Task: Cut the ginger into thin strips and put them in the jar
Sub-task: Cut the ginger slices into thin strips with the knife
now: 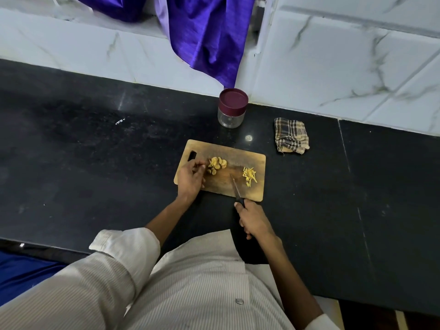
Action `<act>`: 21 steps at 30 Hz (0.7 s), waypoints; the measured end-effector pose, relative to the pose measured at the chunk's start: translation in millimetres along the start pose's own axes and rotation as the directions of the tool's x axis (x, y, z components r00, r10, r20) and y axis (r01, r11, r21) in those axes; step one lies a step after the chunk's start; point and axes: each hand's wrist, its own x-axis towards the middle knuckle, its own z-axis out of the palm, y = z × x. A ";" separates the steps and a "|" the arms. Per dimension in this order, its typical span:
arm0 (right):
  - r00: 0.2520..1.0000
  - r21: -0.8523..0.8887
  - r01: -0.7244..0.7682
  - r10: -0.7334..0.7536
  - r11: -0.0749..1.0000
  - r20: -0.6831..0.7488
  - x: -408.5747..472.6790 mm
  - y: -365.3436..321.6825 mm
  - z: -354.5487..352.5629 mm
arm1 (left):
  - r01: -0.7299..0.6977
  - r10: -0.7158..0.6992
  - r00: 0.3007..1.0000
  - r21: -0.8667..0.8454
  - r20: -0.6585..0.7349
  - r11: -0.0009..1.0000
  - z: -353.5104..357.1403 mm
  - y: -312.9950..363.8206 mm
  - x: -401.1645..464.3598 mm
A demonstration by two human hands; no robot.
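A wooden cutting board (238, 160) lies on the black counter. On its left part sits a pile of round ginger slices (217, 164); on its right part lies a small heap of thin ginger strips (249, 176). My left hand (190, 178) rests on the board's left side, fingers curled, fingertips at the slice pile; whether they pinch a slice is unclear. My right hand (253, 220) grips the black handle of a knife (236, 188), whose blade lies over the board's middle. A clear jar (231, 109) with a maroon lid on it stands behind the board.
A folded checked cloth (291, 135) lies on the black counter (95, 151) to the right of the jar. Purple fabric (207, 36) hangs down the marble wall above the jar. The counter's front edge runs close to my body.
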 end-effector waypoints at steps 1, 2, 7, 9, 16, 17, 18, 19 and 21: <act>0.999 -0.010 -0.006 0.006 1.000 -0.031 1.0 1.3 -2.4 | -0.013 0.013 1.000 0.013 0.013 1.000 -0.4 -2.4 -1.0; 0.998 -0.017 -0.014 0.013 1.000 -0.061 2.2 2.7 -4.9 | -0.023 0.023 0.999 0.020 0.027 1.000 -0.8 -4.1 -1.7; 0.993 -0.015 -0.011 0.009 1.000 -0.116 5.9 7.2 -12.0 | -0.032 0.030 0.999 0.042 0.045 0.999 -1.0 -8.8 0.9; 0.993 -0.010 0.007 -0.008 1.000 -0.117 9.7 5.5 -13.1 | -0.024 0.021 0.999 0.055 0.044 0.998 1.8 -7.2 3.5; 0.986 -0.120 0.116 -0.129 0.986 -0.106 35.7 -11.8 -10.8 | -0.111 0.098 0.992 0.201 0.073 0.973 -0.6 -8.4 3.9; 0.985 -0.124 0.113 -0.127 0.986 -0.113 38.0 -12.3 -10.1 | -0.146 0.128 0.988 0.241 0.086 0.960 0.4 -8.8 2.9; 0.985 -0.124 0.107 -0.122 0.986 -0.124 39.8 -12.2 -9.4 | -0.168 0.147 0.984 0.267 0.096 0.949 2.1 -8.8 2.0; 0.984 -0.121 0.102 -0.118 0.987 -0.137 41.3 -11.5 -8.8 | -0.180 0.157 0.983 0.286 0.100 0.941 4.2 -8.5 1.6; 0.981 -0.114 0.095 -0.112 0.989 -0.159 42.8 -10.6 -7.6 | -0.193 0.174 0.981 0.325 0.087 0.926 8.1 -8.0 1.1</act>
